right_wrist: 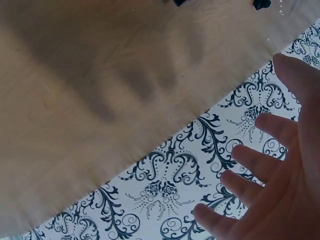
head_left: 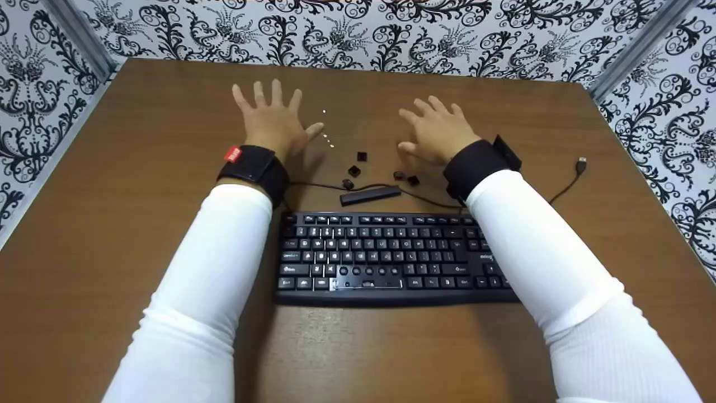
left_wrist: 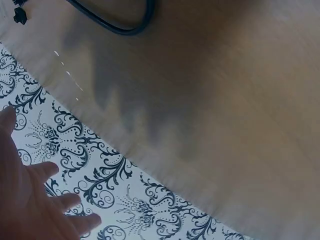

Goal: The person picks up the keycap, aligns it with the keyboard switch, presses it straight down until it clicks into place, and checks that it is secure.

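Keyboard (head_left: 386, 257) lies nearest, black, square to the front edge of the brown table (head_left: 112, 224), with several key sockets bare in its lower rows. Just behind it a long black key bar (head_left: 370, 195) rests against the thin cable (head_left: 425, 197), whose plug (head_left: 581, 165) points toward the right edge. Loose black keycaps (head_left: 354, 170) are scattered beyond, between the wrists. Farther back, the left hand (head_left: 274, 120) hovers with fingers spread, holding nothing; the right hand (head_left: 439, 130) hovers likewise, fingers loosely splayed, near the far edge.
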A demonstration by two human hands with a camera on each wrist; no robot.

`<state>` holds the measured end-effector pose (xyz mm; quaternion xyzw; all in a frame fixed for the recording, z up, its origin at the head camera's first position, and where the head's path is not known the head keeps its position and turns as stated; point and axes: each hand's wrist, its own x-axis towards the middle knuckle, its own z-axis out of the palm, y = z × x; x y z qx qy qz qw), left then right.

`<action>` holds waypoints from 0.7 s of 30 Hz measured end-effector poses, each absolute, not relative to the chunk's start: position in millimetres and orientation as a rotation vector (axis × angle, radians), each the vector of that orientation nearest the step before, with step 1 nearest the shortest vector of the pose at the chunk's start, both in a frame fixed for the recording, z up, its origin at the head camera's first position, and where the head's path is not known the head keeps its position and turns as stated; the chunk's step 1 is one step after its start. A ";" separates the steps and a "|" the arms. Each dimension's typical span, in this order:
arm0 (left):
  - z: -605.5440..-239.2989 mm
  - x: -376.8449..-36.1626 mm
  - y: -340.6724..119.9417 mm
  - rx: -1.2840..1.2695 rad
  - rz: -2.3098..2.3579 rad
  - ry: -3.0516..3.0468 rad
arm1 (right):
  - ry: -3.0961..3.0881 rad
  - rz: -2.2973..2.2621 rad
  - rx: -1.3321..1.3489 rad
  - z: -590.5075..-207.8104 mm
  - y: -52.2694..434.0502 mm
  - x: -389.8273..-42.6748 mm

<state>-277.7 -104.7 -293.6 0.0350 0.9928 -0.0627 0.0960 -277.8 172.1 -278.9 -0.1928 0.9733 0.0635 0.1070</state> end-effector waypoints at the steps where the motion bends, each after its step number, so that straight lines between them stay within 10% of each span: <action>1: -294.2 -277.0 -105.7 0.113 -0.170 2.947 | 2.865 0.188 -0.573 -280.1 173.1 -277.2; 21: -314.3 -253.8 -109.5 0.334 0.008 3.071 | 2.814 -0.066 -0.636 -319.5 189.0 -270.7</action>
